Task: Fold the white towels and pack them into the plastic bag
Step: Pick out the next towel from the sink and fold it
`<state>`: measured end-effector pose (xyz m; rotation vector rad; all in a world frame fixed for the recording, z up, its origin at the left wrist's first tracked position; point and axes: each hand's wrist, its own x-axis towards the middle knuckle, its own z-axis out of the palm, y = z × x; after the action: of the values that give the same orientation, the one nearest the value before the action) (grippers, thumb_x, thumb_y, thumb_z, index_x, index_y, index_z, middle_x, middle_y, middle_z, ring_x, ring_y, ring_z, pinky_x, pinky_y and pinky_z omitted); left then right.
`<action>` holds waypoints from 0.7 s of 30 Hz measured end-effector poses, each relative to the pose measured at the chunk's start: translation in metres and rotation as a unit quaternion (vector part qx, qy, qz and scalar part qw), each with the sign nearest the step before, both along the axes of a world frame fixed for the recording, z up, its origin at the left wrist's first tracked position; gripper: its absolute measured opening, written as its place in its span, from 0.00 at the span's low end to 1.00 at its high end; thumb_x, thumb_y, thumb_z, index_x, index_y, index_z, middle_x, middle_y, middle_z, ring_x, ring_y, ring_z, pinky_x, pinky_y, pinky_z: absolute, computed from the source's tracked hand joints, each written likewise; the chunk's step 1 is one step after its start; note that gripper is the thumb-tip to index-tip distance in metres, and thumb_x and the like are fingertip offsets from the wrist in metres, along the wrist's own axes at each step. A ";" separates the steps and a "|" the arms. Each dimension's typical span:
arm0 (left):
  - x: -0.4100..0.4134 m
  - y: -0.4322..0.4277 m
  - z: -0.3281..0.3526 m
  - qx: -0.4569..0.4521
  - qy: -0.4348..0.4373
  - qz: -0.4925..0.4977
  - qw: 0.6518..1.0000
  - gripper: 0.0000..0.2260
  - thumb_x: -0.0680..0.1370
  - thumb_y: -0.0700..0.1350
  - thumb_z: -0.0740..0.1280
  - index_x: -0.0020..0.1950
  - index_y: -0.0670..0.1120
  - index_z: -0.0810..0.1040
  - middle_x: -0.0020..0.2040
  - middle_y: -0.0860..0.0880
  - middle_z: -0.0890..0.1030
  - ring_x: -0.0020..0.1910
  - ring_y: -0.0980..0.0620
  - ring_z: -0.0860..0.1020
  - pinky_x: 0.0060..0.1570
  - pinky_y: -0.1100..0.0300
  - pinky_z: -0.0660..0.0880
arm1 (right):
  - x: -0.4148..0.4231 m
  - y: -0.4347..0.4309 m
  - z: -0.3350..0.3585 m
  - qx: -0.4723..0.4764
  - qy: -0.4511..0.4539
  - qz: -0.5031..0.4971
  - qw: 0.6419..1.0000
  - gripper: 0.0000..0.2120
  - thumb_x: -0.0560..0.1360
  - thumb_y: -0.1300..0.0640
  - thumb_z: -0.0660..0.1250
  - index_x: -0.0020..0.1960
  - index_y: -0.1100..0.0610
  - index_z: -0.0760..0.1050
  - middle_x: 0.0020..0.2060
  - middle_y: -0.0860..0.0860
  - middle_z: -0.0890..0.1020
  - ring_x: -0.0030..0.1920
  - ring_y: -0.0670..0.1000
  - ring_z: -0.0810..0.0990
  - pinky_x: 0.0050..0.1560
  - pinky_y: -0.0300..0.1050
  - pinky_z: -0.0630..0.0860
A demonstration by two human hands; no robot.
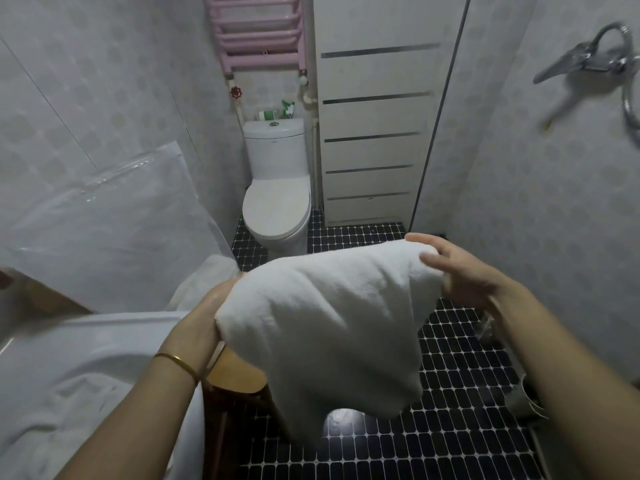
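**Two hands hold one white towel over the dark floor**

Both hands are on the white terry towel (322, 317), which hangs in the air at the centre of the view, touching no surface. The left hand (207, 310), at 9 o'clock of the cloth, grips its bunched end. The palm faces the fabric and the fingers are buried under it, so how tightly they curl cannot be told. A thin gold bangle (176, 363) circles that wrist. The right hand (464, 271), at 2 o'clock of the cloth, is narrowly open. Its fingers (427, 259) lie fairly straight on top and the towel's far end is pinched between them and the rest of the hand.

The towel is thick and nubby, stretched into a soft ridge between the two grips. From there it sags in loose folds to a rounded tip at 6 o'clock. It is not folded flat.

At 9 o'clock of the view a clear plastic bag (104, 230) with a zip strip stands against the pale patterned wall tiles. At 7 o'clock lies more white terry cloth (86, 393) under glossy film. An orange-brown wooden stool (239, 372) shows below the left wrist. Small dark glossy mosaic floor tiles (450, 427) spread from 6 to 4 o'clock. A white ceramic toilet (277, 188) sits at 12 o'clock, with a pink tubular towel rail (259, 29) above it. A chrome shower mixer with its hose (588, 60) is at 2 o'clock.
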<state>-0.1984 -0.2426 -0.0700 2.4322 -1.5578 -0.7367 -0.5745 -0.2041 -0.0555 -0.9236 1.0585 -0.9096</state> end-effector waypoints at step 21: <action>0.011 0.037 0.030 0.018 0.544 0.137 0.827 0.15 0.81 0.40 0.56 0.38 0.41 0.78 0.37 0.44 0.78 0.34 0.48 0.78 0.30 0.61 0.76 | 0.029 -0.002 0.010 -0.183 0.216 -0.133 0.950 0.08 0.61 0.54 0.65 0.40 0.54 0.78 0.34 0.46 0.80 0.34 0.46 0.76 0.30 0.32 0.72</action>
<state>-0.1872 -0.2058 -0.0400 1.5711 -0.6959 -1.6554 -0.5458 -0.2059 -0.0451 -1.3519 1.4413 -1.1862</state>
